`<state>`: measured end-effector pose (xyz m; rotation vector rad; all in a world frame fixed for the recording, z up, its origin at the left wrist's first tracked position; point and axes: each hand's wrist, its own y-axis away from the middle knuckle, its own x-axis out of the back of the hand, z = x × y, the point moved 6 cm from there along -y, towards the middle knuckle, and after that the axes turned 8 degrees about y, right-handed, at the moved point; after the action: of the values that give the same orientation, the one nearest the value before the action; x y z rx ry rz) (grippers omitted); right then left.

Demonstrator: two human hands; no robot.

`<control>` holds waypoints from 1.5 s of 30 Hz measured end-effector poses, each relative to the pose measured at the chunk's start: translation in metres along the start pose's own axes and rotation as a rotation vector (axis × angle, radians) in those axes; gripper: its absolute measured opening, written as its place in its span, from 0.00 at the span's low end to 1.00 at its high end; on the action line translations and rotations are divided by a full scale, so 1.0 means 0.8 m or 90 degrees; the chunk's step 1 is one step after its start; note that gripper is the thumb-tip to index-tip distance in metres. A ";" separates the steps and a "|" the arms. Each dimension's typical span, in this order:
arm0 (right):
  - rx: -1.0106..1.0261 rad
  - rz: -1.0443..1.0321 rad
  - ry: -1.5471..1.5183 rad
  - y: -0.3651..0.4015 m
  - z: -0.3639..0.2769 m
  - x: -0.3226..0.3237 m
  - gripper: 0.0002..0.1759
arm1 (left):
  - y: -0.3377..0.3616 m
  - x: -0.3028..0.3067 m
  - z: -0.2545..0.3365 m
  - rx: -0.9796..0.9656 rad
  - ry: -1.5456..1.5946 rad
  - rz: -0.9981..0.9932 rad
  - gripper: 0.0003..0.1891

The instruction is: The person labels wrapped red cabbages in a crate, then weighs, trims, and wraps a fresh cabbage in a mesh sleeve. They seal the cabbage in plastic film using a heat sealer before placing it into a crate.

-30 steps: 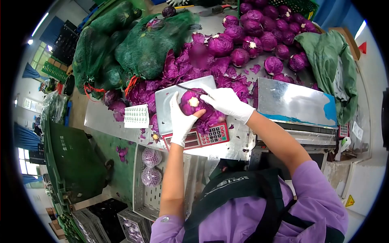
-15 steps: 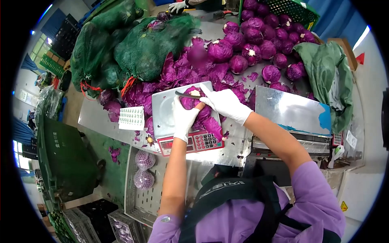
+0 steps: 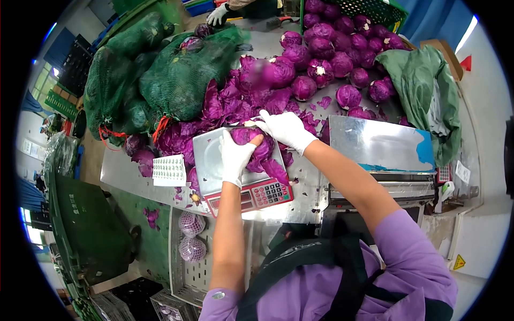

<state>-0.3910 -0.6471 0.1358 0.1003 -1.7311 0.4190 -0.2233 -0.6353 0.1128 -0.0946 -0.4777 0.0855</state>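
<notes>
A red cabbage [image 3: 245, 136] rests over the scale's metal pan [image 3: 206, 160], with loose purple leaves [image 3: 276, 170] beside it. My left hand [image 3: 234, 159], in a white glove, is closed around the cabbage's near left side, thumb across its front. My right hand [image 3: 286, 130], also gloved, is at the cabbage's far right side with fingers curled near its pale stem end. The knife seen in it earlier is now mostly hidden behind the fingers and the cabbage. The scale's red keypad panel [image 3: 266, 195] faces me.
Loose leaves [image 3: 227, 104] and whole red cabbages [image 3: 321, 48] cover the table's far side. Green net sacks [image 3: 176, 80] stand at left, a label sheet [image 3: 169, 170] before them. A metal box [image 3: 375, 142] is at right. A co-worker's gloved hand [image 3: 217, 15] shows at the back.
My right hand has turned, and the knife blade that lay across the cabbage top is no longer plainly visible. My left hand still grips the cabbage. The whole view has shifted slightly.
</notes>
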 end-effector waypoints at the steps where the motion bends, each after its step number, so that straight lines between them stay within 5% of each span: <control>1: -0.006 -0.030 0.014 -0.002 0.001 -0.004 0.24 | -0.001 -0.002 -0.001 -0.002 0.009 -0.014 0.39; 2: -0.042 -0.076 0.030 -0.006 0.003 -0.007 0.23 | -0.002 -0.004 0.001 -0.003 0.020 -0.028 0.41; 3: -0.031 0.172 0.147 -0.011 0.011 -0.012 0.22 | 0.002 -0.005 0.004 -0.001 0.032 -0.042 0.42; 5: -0.375 0.005 -0.185 -0.044 0.079 0.001 0.31 | 0.043 -0.010 0.059 -0.148 -0.144 -0.027 0.43; 6: -0.375 0.058 -0.189 -0.056 0.086 0.013 0.34 | 0.047 -0.011 0.052 -0.125 -0.104 -0.017 0.43; 11: -0.136 -0.031 -0.186 -0.025 0.024 0.035 0.30 | 0.040 -0.010 0.010 -0.037 0.107 -0.046 0.43; 15: -0.252 -0.130 -0.249 0.040 0.022 0.025 0.40 | 0.046 -0.007 0.010 -0.069 0.099 -0.039 0.44; 17: -0.288 -0.123 -0.336 0.058 0.023 0.014 0.54 | 0.051 -0.010 0.008 -0.058 0.099 -0.040 0.44; 20: -0.282 -0.070 -0.410 0.070 0.028 -0.022 0.53 | 0.058 -0.008 0.012 -0.057 0.093 -0.018 0.45; 23: -0.170 -0.052 -0.497 0.068 0.036 -0.035 0.45 | 0.059 -0.007 0.013 -0.057 0.102 -0.021 0.45; 25: -0.094 -0.138 -0.372 0.070 0.026 -0.009 0.42 | 0.057 -0.008 0.013 -0.046 0.112 -0.026 0.45; 29: -0.061 -0.106 -0.151 0.069 0.007 0.012 0.40 | 0.055 -0.008 0.007 -0.048 0.113 -0.026 0.44; 30: 0.003 0.012 -0.186 0.071 0.003 0.021 0.36 | 0.054 -0.008 0.000 -0.039 0.155 -0.029 0.43; 34: 0.117 -0.054 -0.178 0.061 -0.007 0.031 0.31 | 0.053 -0.006 0.001 -0.067 0.146 -0.053 0.39; 38: 0.114 -0.056 -0.240 0.052 0.001 0.028 0.23 | 0.048 -0.006 -0.002 -0.082 0.130 -0.058 0.40; 45: 0.155 -0.059 -0.320 0.043 0.014 0.025 0.25 | 0.044 -0.003 -0.002 -0.076 0.175 -0.115 0.43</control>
<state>-0.4162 -0.6154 0.1461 0.4938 -2.1496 0.5687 -0.2263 -0.6007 0.1062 -0.1771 -0.2153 -0.1328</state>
